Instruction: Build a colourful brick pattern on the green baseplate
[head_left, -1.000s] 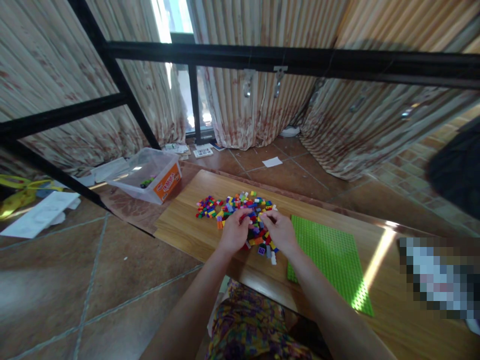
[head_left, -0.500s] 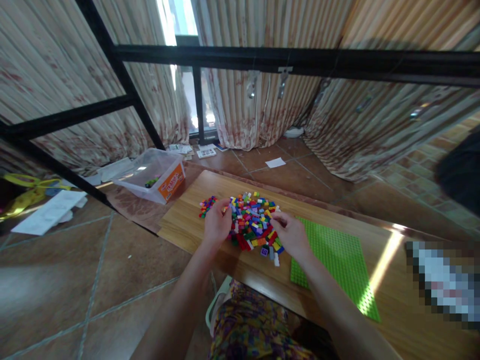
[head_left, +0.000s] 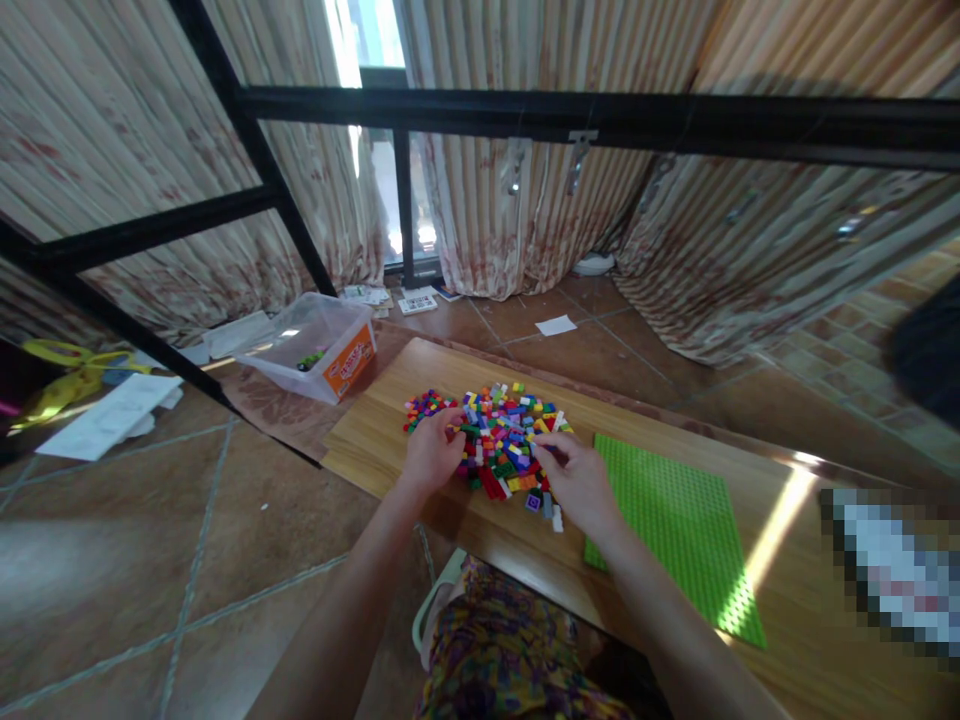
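A heap of small toy building bricks (head_left: 504, 440) in many colours lies on the wooden table. At its left edge is my left hand (head_left: 435, 452), fingers curled in and thumb close to them. What sits between those fingertips is too small to name. My right hand (head_left: 576, 478) reaches into the heap's right side, thumb and forefinger drawn together among the bricks; whatever they pinch is hidden. Beyond my left fingers is a smaller pile of tiny bricks (head_left: 424, 402). A green studded baseplate (head_left: 675, 530) lies flat to the right, partly under my right forearm.
On the floor beyond the table's left end stands a clear plastic bin (head_left: 300, 368) with an orange label and a few pieces inside. A blurred-out item (head_left: 896, 565) lies on the table (head_left: 787, 590) at far right. Papers (head_left: 417, 302) lie near the curtains.
My right hand has moved slightly left and down, further into the heap. My left hand has shifted a little down the heap's left edge. The whole view has drifted slightly.
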